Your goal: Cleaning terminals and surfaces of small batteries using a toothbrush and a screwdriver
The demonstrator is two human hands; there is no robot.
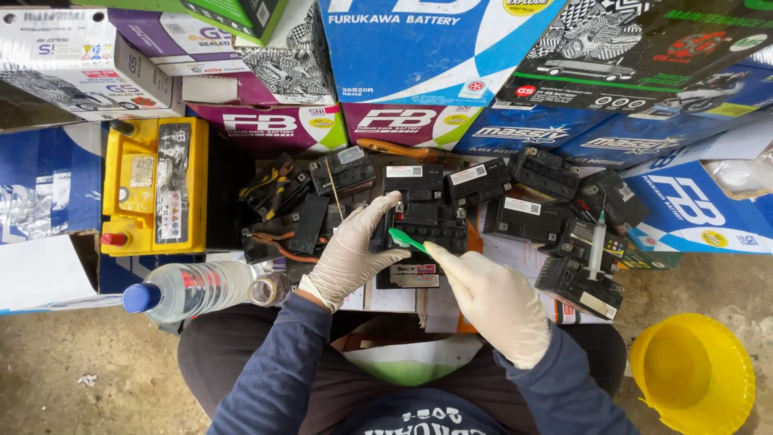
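Stacked cardboard battery cartons (435,48) in blue, white, purple and black walled in the far side, well beyond the hands. A big yellow plastic-cased car battery (153,185) sat far out to the left of the grip, and a round yellow plastic bowl (694,372) lay on the concrete floor, well off to the right and nearer the body. A clear plastic bottle with a blue cap (189,290) lay on its side just left of the left wrist. A cluster of small black motorcycle batteries (531,201) spread out to the right of the grip, with a slim clear syringe (597,246) standing upright among them. The small black rectangular battery (423,225) being worked on rested directly under the fingers, in the middle of the pile. The white-gloved left hand (350,258) was curled against that battery's near left edge, fingers closed on it. The white-gloved right hand (491,302) pinched the handle of a thin green plastic brush-like tool (405,239), its tip lying on the battery top between the two hands
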